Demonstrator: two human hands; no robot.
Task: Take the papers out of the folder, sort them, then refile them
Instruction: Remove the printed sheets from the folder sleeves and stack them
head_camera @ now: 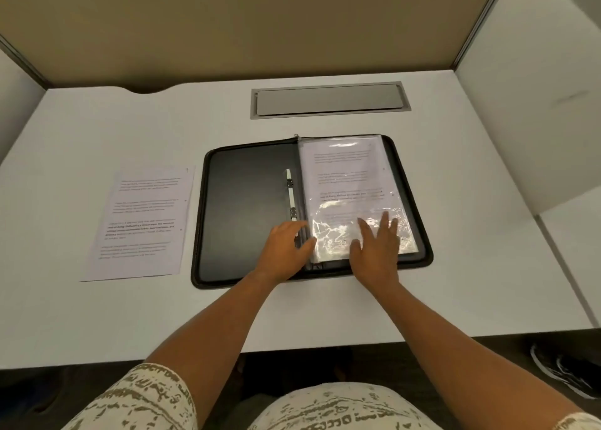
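Nearest, both forearms reach forward over the desk edge [292, 345]. Right hand [377, 247] lies flat, fingers spread, pressing the near end of the plastic sleeves [344, 185] on the right half of the folder [247, 208]. Left hand [286, 244] sits at the spine, thumb touching the sleeves' inner edge; fingers partly curled, whether they pinch an edge cannot be told. Folder lies open directly ahead of both hands. Sleeves' long axis runs away from the person, tilted slightly left at the far end; text reads upright toward the person. Ring clip [290, 195] runs along the spine, just beyond the left hand, which is nearer it. One loose sheet [143, 221] lies left of the folder, just beside it, same orientation. Likely removal is underway.
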